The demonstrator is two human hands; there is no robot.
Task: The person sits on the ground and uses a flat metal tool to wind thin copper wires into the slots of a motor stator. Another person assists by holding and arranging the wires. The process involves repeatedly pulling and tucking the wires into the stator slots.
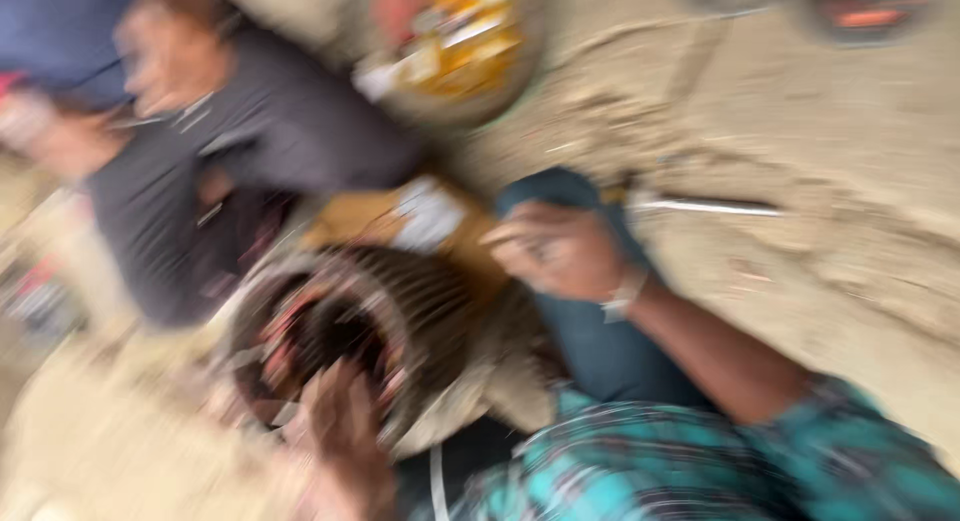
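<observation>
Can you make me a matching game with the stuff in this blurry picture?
Things:
1. round ribbed motor shell
2. left hand
3. right hand
4. bowl

Places:
A. resting on the knee
B. at the top, full of yellow and red bits
C. on the ground in the middle
D. at the shell's lower rim

Pairs: 1-C, 2-D, 3-A, 4-B

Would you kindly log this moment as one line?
left hand: on motor housing rim | right hand: raised beside it, grip unclear | view: blurred
</observation>
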